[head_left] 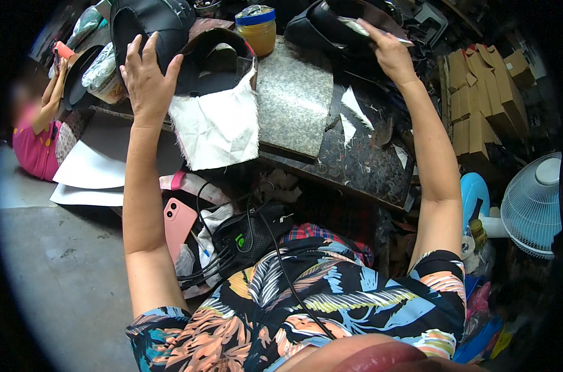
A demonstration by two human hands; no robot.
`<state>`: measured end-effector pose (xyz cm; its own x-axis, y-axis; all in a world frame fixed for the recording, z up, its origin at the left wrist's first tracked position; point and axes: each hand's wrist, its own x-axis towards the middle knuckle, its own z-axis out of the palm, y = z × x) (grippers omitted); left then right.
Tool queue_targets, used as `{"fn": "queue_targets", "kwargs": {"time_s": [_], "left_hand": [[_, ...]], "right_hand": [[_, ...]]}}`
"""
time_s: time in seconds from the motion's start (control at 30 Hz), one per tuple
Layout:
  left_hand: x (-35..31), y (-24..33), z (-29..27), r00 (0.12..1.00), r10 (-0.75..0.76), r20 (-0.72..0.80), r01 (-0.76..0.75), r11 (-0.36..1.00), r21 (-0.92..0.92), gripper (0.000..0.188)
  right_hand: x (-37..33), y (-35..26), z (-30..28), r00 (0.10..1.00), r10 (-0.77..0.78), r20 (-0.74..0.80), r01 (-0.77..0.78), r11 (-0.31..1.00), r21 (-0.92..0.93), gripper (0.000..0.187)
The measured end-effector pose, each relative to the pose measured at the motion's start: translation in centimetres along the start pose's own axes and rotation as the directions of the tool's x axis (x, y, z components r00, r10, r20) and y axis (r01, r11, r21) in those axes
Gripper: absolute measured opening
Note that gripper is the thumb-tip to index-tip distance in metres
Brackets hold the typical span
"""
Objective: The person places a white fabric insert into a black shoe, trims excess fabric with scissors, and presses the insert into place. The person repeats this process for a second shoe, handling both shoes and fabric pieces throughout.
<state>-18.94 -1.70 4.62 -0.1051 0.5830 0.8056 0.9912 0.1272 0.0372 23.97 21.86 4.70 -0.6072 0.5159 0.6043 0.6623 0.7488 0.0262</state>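
Note:
My left hand (pixel 150 80) is spread, its fingers resting against a rounded black leather-like piece (pixel 150 28) at the upper left. My right hand (pixel 390 54) is at the upper right, index finger stretched along a black piece that looks like a shoe upper (pixel 315 28) with a pale lining; its other fingers are curled at the edge, partly hidden. Between my hands lies another black upper (pixel 198 65) with a frayed white cloth (pixel 216 127) hanging from it over the bench edge. A grey stone slab (pixel 294 93) is beside it.
A blue-lidded jar (pixel 257 31) stands behind the slab. White scraps (pixel 354 108) lie on the dark bench (pixel 381 161). Cardboard boxes (pixel 489 93) and a fan (pixel 532 204) are at right. At left are white sheets (pixel 92 167), a pink phone (pixel 178 220) and a seated person (pixel 36 146).

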Motion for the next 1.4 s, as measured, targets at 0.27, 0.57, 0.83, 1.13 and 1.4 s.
{"fn": "queue_targets", "kwargs": {"time_s": [0.27,0.57,0.83,1.13,1.4], "left_hand": [[1.2,8.0,-2.7,0.955,0.246,-0.163,-0.273,0.946,-0.173,0.065],[-5.5,12.7,-3.6,0.809,0.055,0.585,-0.145,0.983,0.108,0.112],[-5.2,11.6,-4.0,0.949,0.240,0.203,-0.195,0.956,-0.218,0.099],[-2.9,19.9,-1.9,0.771,0.229,0.594,0.090,0.884,-0.458,0.031],[-3.6,19.9,1.1,0.819,0.166,0.549,-0.046,0.973,-0.227,0.028]], "right_hand": [[-0.3,-8.0,-8.1,0.921,0.083,-0.380,-0.043,0.993,0.114,0.049],[-7.2,-21.9,-4.8,0.990,-0.141,0.030,0.138,0.987,0.084,0.065],[-5.4,-21.8,-4.6,0.973,0.017,0.229,-0.198,0.565,0.801,0.048],[-4.6,-15.1,-0.7,0.987,-0.055,0.153,-0.017,0.901,0.432,0.037],[-5.0,-14.5,0.0,0.962,0.171,0.215,-0.252,0.861,0.442,0.038]]}}
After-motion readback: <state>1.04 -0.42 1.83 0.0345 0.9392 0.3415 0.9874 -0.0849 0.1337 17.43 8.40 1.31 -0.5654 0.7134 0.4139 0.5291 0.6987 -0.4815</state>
